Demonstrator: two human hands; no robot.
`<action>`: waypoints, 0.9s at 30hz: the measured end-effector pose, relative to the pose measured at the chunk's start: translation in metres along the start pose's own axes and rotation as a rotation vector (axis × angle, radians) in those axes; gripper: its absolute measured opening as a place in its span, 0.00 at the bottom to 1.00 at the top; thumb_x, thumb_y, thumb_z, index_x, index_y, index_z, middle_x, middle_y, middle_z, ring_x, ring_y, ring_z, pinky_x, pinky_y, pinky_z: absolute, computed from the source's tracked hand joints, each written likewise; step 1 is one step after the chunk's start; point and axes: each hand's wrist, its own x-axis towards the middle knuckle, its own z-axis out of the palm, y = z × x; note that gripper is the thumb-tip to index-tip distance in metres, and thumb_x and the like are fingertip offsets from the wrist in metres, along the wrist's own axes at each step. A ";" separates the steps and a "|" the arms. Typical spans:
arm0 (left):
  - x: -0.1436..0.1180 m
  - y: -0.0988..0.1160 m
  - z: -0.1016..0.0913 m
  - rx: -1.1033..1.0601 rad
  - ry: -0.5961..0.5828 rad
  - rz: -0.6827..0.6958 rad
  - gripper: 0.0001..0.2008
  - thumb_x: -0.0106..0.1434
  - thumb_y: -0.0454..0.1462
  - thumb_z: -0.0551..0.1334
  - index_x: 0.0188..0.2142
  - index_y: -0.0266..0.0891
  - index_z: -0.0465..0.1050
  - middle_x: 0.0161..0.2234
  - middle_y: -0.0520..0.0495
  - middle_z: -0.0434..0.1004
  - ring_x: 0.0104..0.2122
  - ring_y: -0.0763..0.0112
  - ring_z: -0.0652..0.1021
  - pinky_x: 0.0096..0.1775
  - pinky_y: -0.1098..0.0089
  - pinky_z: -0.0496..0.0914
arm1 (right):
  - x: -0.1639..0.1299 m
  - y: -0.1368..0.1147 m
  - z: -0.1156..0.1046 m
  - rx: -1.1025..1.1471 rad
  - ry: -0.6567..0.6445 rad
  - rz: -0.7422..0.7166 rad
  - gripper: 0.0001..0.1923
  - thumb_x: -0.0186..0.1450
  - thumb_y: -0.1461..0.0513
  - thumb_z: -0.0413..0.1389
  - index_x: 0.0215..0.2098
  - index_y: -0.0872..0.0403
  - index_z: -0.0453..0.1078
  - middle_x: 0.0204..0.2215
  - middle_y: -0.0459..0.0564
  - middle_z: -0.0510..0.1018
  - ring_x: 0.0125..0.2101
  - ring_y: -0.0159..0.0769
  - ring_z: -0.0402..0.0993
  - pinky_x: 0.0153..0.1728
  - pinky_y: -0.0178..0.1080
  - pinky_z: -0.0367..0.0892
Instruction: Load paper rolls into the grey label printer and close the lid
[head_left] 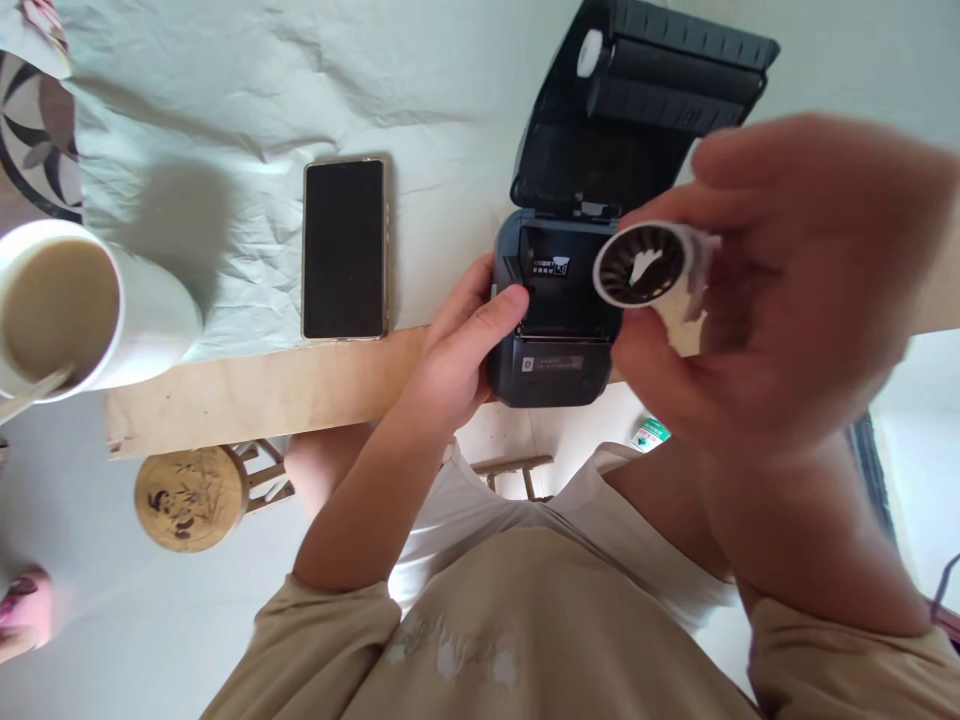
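A dark label printer point(559, 375) stands at the table's near edge with its lid point(600, 160) swung up, baring a black inner bay with a small printed label. My left hand point(472, 335) grips the printer's left side, thumb over the rim of the bay. Between the thumb and fingers of my right hand point(795, 270) is a small roll point(643, 264), white-rimmed with a dark ribbed core, its open end facing me. It hovers over the printer's right side and hides part of the bay. Loose white material trails behind the roll; my right hand is somewhat blurred.
A smartphone point(343, 250) lies dark-screened on the pale wrinkled cloth point(420, 90). At the left edge stands a white mug point(154, 315) of brownish drink with a spoon point(34, 393). Below the wooden table edge point(262, 395) is a round stool point(191, 498). Someone's foot point(26, 610) shows at lower left.
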 end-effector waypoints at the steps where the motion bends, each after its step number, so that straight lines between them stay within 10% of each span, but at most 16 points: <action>1: 0.000 0.000 0.000 0.009 -0.003 0.007 0.13 0.66 0.45 0.61 0.46 0.42 0.71 0.45 0.48 0.79 0.50 0.63 0.79 0.36 0.72 0.75 | 0.001 0.000 0.005 -0.030 -0.005 -0.053 0.29 0.56 0.67 0.55 0.56 0.42 0.65 0.50 0.40 0.73 0.47 0.32 0.76 0.49 0.40 0.78; 7: -0.002 0.003 0.000 0.065 0.018 0.025 0.14 0.65 0.46 0.62 0.45 0.42 0.73 0.46 0.48 0.79 0.56 0.60 0.75 0.43 0.70 0.76 | 0.004 0.002 0.021 -0.359 0.059 -0.252 0.21 0.54 0.71 0.57 0.46 0.53 0.67 0.43 0.42 0.79 0.43 0.34 0.78 0.41 0.40 0.77; 27: -0.005 0.000 -0.009 0.189 -0.022 0.058 0.19 0.54 0.35 0.71 0.45 0.44 0.71 0.34 0.53 0.73 0.33 0.77 0.75 0.34 0.77 0.72 | -0.004 0.019 0.016 -0.038 0.025 -0.430 0.06 0.64 0.57 0.56 0.34 0.51 0.69 0.32 0.45 0.73 0.37 0.33 0.72 0.38 0.43 0.67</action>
